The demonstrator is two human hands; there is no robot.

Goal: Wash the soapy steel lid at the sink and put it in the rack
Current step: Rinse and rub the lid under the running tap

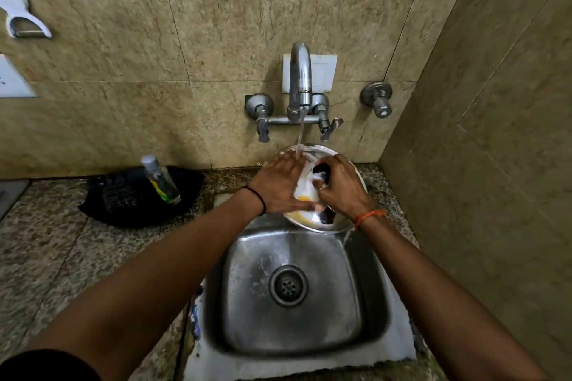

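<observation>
Lid (346, 219) held over the back edge of the sink (247, 257), directly under the tap (300, 74); water stream lands on its upper face near the top rim. Lid is tilted, top rim toward the wall, lower rim hanging over the basin; round, so no real long axis, but the tilt runs wall-to-basin. Foam covers most of the exposed face, with a yellow-orange patch near the lower left. Left hand (280, 185): fingers spread flat, palm pressed on the left part of the face, apparently rubbing or steadying. Right hand (339, 187): fingers curled closed around the dark knob (322, 172) at the centre, carrying the lid's weight by my reading. Both hands are in contact with the lid; neither is nearer. No rack identifiable; a dark mat (123, 204) with a bottle (161, 179) standing on it lies on the counter to the left, and whether that serves as the rack I cannot tell. Judgement: rinse is partway, soap not yet cleared. If the drop-off is leftward, the right hand on the knob would have to carry across the body, or pass to the left.
</observation>
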